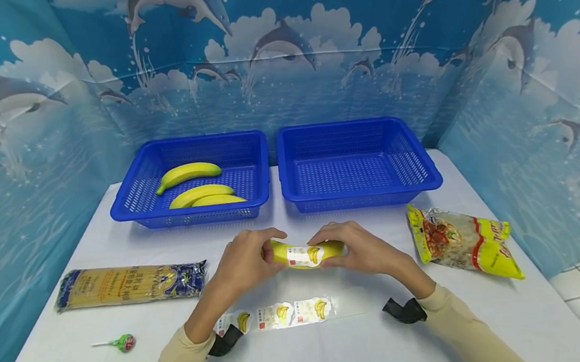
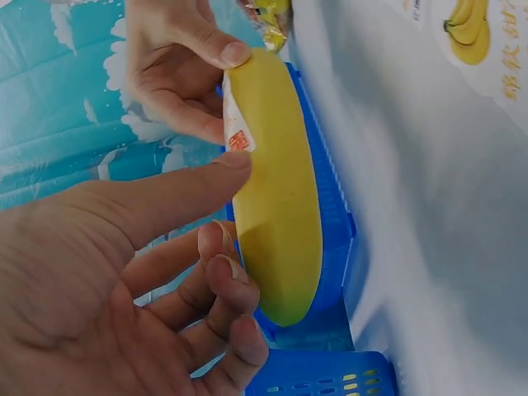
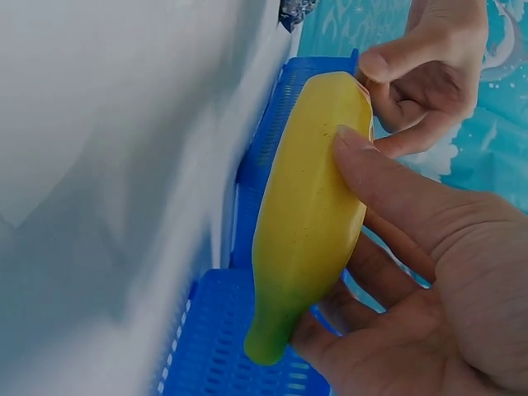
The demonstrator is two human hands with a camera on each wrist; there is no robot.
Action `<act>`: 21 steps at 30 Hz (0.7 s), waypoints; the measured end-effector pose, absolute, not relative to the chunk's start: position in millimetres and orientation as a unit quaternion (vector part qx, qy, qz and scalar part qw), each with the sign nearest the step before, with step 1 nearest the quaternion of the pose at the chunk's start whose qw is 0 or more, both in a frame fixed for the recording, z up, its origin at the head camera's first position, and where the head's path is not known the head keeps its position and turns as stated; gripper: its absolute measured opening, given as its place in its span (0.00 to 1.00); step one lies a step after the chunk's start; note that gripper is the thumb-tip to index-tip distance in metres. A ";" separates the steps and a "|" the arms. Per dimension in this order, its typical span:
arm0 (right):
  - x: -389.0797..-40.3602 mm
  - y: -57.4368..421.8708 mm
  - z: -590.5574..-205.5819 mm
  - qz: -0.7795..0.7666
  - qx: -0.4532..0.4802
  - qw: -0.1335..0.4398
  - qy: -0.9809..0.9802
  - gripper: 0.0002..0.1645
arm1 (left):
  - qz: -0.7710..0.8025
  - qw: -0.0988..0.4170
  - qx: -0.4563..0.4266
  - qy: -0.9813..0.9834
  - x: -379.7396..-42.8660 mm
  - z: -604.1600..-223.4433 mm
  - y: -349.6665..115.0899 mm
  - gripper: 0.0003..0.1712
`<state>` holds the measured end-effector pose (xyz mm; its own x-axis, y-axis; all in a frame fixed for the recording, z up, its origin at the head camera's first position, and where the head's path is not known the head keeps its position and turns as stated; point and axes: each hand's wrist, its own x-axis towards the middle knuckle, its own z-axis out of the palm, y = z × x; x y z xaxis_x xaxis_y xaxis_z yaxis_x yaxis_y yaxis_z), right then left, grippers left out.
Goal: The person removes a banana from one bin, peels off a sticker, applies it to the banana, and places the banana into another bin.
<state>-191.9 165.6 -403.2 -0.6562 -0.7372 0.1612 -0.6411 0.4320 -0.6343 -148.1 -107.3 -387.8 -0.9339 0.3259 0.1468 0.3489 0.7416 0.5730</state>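
Observation:
A yellow banana [image 1: 333, 248] with a green stem end is held up above the white table between both hands. A white label with a banana picture [image 1: 305, 255] lies along its side. The left hand [image 1: 248, 261] pinches one end, its thumb at the label's edge in the left wrist view. At the other end the right hand [image 1: 357, 247] grips the banana, thumb on one side and fingers on the other, as the right wrist view shows. Below the hands, a clear strip with several banana labels [image 1: 277, 314] lies on the table, partly hidden by the left forearm.
Several bananas [image 1: 191, 172] lie in the left blue basket [image 1: 187, 218]. A second blue basket [image 1: 356, 196] stands beside it. At the left are a packet of spaghetti [image 1: 128, 285] and a lollipop [image 1: 124, 342]; a yellow food packet [image 1: 465, 241] lies at the right.

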 end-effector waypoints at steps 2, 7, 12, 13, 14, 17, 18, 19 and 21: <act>-192.4 167.8 -402.0 -0.341 -0.407 0.072 0.844 0.23 | -0.335 0.028 -0.177 -0.925 -148.8 -386.5 -108.8 0.24; -194.1 175.5 -400.6 -0.339 -0.406 0.075 0.845 0.23 | -0.415 0.082 -0.154 -0.893 -154.2 -386.2 -111.0 0.15; -195.4 184.6 -398.8 -0.335 -0.415 0.086 0.841 0.23 | -0.487 0.089 -0.126 -0.860 -163.7 -392.2 -111.9 0.13; -195.5 186.4 -398.3 -0.333 -0.417 0.089 0.841 0.23 | -0.499 0.082 -0.119 -0.855 -165.4 -393.6 -111.8 0.13; -195.7 188.2 -397.8 -0.331 -0.419 0.092 0.840 0.24 | -0.510 0.074 -0.112 -0.849 -166.8 -394.4 -111.4 0.14; -195.9 193.0 -396.3 -0.330 -0.421 0.101 0.839 0.24 | -0.543 0.047 -0.078 -0.835 -170.8 -396.2 -108.8 0.18; -196.0 194.4 -395.8 -0.332 -0.422 0.104 0.838 0.24 | -0.556 0.035 -0.063 -0.828 -172.7 -396.5 -107.1 0.20; -196.1 195.6 -395.3 -0.334 -0.423 0.107 0.836 0.24 | -0.569 0.024 -0.047 -0.821 -174.7 -396.7 -105.2 0.22; -196.3 197.7 -394.2 -0.338 -0.427 0.112 0.831 0.23 | -0.592 0.004 -0.016 -0.806 -179.4 -397.0 -100.7 0.25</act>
